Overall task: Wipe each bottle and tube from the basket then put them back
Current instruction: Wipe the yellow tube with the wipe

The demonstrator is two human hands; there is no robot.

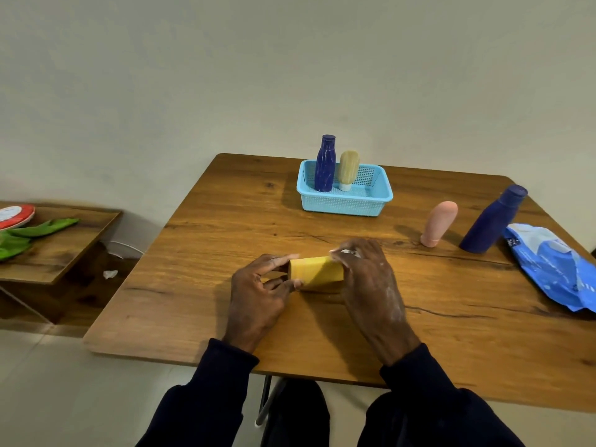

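Yellow tube point(317, 272) held crosswise over the desk point(225, 221), midway along its near edge, being wiped.

The left hand point(258, 285) has its fingers pinching the tube's left end. The tube's long axis runs left to right. The right hand point(371, 279) has its fingers curled round the right end, with a white wipe point(346, 251) under them. The blue basket point(342, 206) sits straight ahead by the far edge, likely a shorter reach for the right hand.
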